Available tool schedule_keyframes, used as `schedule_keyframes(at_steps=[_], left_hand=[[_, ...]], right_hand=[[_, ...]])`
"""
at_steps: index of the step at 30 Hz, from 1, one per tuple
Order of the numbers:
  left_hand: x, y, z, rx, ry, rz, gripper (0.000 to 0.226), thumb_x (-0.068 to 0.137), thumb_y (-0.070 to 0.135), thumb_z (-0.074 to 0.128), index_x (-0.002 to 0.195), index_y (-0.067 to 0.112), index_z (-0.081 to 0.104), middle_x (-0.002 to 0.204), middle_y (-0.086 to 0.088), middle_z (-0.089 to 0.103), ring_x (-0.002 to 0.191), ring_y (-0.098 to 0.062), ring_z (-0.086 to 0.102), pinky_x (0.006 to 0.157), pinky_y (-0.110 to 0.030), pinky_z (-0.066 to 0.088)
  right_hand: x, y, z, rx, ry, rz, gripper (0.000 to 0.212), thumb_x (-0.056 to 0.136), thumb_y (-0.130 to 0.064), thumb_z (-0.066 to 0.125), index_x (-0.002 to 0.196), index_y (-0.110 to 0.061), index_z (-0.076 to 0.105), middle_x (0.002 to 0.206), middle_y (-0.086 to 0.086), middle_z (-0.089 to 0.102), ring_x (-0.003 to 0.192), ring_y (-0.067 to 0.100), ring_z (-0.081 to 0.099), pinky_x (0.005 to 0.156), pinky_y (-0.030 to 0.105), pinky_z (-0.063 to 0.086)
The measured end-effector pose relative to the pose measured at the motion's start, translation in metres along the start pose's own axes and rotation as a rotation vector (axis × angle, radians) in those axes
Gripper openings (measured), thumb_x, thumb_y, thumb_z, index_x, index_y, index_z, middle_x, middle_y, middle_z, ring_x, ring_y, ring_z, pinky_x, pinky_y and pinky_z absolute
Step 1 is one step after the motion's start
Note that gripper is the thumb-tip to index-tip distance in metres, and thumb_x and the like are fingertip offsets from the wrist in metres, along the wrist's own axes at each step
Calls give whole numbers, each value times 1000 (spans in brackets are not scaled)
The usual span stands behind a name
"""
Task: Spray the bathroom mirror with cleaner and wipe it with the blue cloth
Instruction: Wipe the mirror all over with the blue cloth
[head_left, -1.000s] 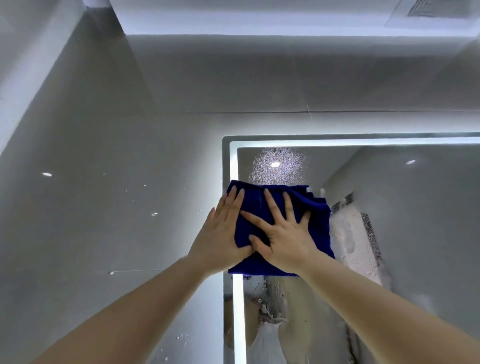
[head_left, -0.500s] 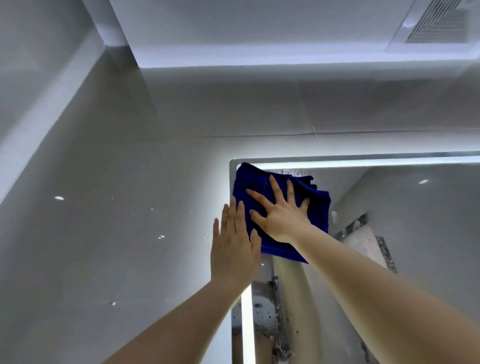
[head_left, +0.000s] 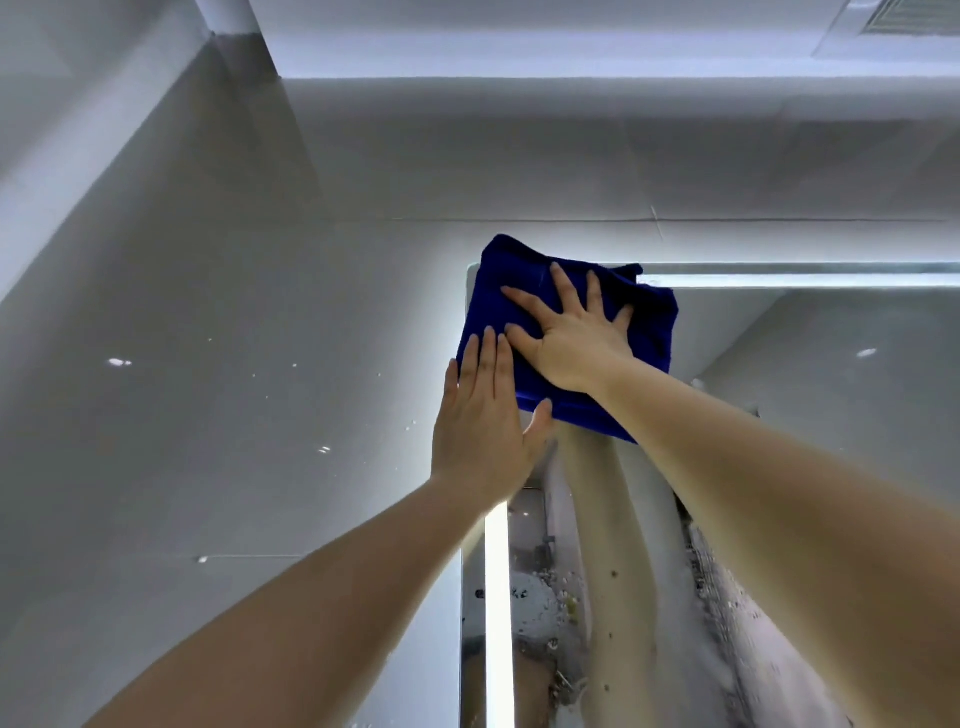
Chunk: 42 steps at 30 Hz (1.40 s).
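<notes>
A folded blue cloth (head_left: 652, 325) covers the top left corner of the lit bathroom mirror (head_left: 810, 395). My right hand (head_left: 574, 340) lies flat on the cloth with its fingers spread, pressing it against the glass. My left hand (head_left: 480, 426) is flat too, fingers together; its fingertips rest on the cloth's lower left edge and its palm lies over the mirror's left border. Spray droplets speckle the lower glass. No spray bottle is in view.
Glossy grey wall tiles (head_left: 234, 364) spread to the left of and above the mirror. A white ceiling with a vent (head_left: 909, 18) sits at the top right. A bright light strip (head_left: 497, 613) runs down the mirror's left edge.
The cloth and my right hand have slid up to the mirror's top left corner, wiping off the spray patch. My left hand slipped off the cloth's middle down to its lower left edge.
</notes>
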<state>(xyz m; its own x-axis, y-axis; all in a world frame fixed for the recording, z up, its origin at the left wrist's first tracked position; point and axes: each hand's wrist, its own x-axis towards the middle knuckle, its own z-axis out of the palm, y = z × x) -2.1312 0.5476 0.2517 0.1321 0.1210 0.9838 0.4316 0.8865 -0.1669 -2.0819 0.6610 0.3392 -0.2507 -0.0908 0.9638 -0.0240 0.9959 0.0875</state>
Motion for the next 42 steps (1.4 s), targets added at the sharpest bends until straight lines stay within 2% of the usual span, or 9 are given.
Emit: schedule_keyframes(at_steps=[4, 7, 10, 16, 22, 28, 34, 37, 42], left_hand=[[16, 9, -1, -4, -33, -57, 80, 91, 57, 24, 148, 9, -6, 158, -7, -7, 145, -18, -10, 118, -36, -4], [30, 13, -4, -24, 46, -140, 82, 85, 58, 12, 146, 9, -14, 156, -6, -17, 144, -17, -15, 117, -36, -7], [44, 14, -8, -12, 81, -152, 82, 80, 59, -1, 143, 10, -21, 156, -5, -18, 144, -15, -15, 116, -34, -8], [56, -1, -19, 4, 44, -169, 73, 96, 48, 21, 146, 8, -13, 157, -6, -13, 144, -17, -12, 117, -35, -6], [54, -10, -24, 111, -66, -106, 74, 87, 55, 3, 148, 16, -11, 157, -1, -14, 144, -16, -12, 114, -33, -10], [63, 5, -22, 110, -136, -74, 68, 95, 52, 16, 148, 19, -9, 157, 2, -14, 143, -14, -15, 116, -36, -10], [74, 36, -14, 103, -128, -49, 67, 95, 53, 18, 150, 21, -2, 157, 4, -9, 144, -13, -11, 112, -34, -13], [71, 64, -4, 170, -153, 39, 65, 92, 57, 17, 150, 27, 8, 157, 5, -10, 144, -16, -14, 114, -39, -14], [75, 125, -1, 122, -252, 38, 62, 95, 53, 16, 149, 28, -4, 157, 4, -12, 144, -18, -14, 114, -40, -9]], right_hand=[[12, 6, -4, 6, 13, -14, 52, 91, -65, 20, 140, -60, 5, 159, -6, -12, 145, 30, -18, 108, 67, -4], [18, 7, -4, -21, 25, -23, 52, 90, -66, 20, 140, -60, 4, 159, -7, -11, 145, 30, -16, 108, 66, -4], [22, 15, -6, -24, 47, -57, 51, 91, -65, 21, 139, -61, 4, 159, -8, -10, 145, 29, -16, 109, 66, -3], [27, 29, -6, -18, 78, -85, 49, 92, -64, 19, 139, -62, 5, 160, -10, -8, 146, 27, -13, 111, 64, -3], [25, 71, -13, -5, 65, -24, 49, 92, -64, 18, 139, -62, 5, 159, -12, -8, 146, 26, -11, 110, 65, -1], [16, 125, -22, 11, 58, 90, 49, 92, -65, 17, 139, -62, 2, 159, -12, -9, 146, 25, -12, 111, 64, 0], [-8, 174, -30, 29, 53, 189, 50, 92, -65, 16, 140, -61, 2, 159, -11, -10, 146, 26, -12, 111, 65, 0], [-16, 187, -33, 33, 34, 180, 51, 92, -65, 17, 141, -60, 3, 159, -11, -11, 146, 26, -13, 111, 65, 0], [-21, 206, -36, 35, 22, 121, 51, 92, -65, 18, 140, -60, 2, 159, -10, -13, 145, 27, -15, 110, 64, 0]])
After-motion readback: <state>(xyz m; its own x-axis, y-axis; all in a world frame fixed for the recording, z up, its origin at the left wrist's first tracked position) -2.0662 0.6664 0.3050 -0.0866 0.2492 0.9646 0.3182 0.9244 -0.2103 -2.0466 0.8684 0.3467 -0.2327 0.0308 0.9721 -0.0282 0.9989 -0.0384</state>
